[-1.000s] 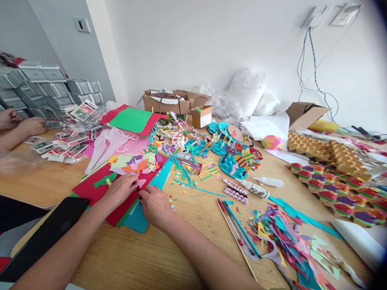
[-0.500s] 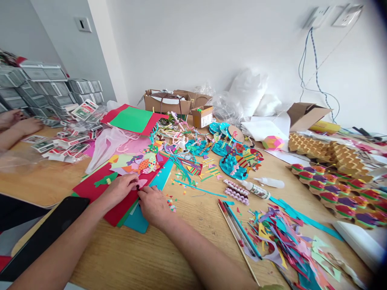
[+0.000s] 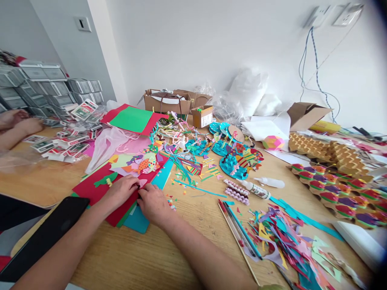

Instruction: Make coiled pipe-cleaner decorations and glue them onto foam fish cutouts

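A small pink paper cutout (image 3: pixel 143 183) is between my hands, over the stack of coloured paper. My left hand (image 3: pixel 122 190) is closed, its fingertips pinching the cutout's near edge, where a small dark spot shows. From the other side my right hand (image 3: pixel 153 203) has its fingers bent together at the same piece. Red paper (image 3: pixel 93 183) lies beneath, with blue sheets (image 3: pixel 136 221) under it. Left of my left hand is a green paper fish (image 3: pixel 105 179). Just beyond are spotted paper fish, one of them orange (image 3: pixel 143 164).
A black phone (image 3: pixel 54 229) lies by my left forearm. To the right are a glue bottle (image 3: pixel 256 189), several thin rods (image 3: pixel 238 225), paper scraps (image 3: pixel 287 237) and painted egg trays (image 3: pixel 341 193). Another person's hands (image 3: pixel 30 125) rest at far left, near card packs (image 3: pixel 69 141).
My hands stay at the pink cutout, with only slight finger movement; less of the cutout shows now. At far left, the other person's hands have shifted slightly.
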A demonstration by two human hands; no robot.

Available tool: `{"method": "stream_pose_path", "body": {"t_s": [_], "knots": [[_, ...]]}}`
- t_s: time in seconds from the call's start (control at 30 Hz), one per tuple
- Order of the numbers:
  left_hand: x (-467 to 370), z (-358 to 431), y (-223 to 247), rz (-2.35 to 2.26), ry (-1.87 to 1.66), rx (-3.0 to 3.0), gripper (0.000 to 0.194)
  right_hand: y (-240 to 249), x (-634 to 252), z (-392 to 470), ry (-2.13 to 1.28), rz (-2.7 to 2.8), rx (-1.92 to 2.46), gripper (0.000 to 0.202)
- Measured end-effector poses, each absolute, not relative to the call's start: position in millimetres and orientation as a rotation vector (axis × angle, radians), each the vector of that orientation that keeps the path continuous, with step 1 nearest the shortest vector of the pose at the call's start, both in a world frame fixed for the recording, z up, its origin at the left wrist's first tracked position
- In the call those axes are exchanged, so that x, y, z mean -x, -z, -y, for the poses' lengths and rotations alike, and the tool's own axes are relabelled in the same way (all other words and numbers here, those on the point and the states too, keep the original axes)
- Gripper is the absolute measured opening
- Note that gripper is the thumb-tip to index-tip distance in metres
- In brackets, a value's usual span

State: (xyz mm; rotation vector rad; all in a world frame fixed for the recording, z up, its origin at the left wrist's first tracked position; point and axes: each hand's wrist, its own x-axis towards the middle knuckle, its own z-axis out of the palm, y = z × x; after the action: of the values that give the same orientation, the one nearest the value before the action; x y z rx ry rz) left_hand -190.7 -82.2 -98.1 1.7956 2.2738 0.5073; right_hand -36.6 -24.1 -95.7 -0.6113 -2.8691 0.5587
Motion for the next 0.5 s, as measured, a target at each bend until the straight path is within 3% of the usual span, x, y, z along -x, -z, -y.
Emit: {"method": "stream_pose_path", "body": {"t_s": [0.23,0.5], "knots": [[190,85,101,-2.257,-0.497,-1.873,0.021,91,26,39,-0.485,2.804,0.586,0.041],[195,86,107,-2.275,-0.480,-1.894,0.022,106,31,39,-0.323,2.865,0.505,0.019]]}}
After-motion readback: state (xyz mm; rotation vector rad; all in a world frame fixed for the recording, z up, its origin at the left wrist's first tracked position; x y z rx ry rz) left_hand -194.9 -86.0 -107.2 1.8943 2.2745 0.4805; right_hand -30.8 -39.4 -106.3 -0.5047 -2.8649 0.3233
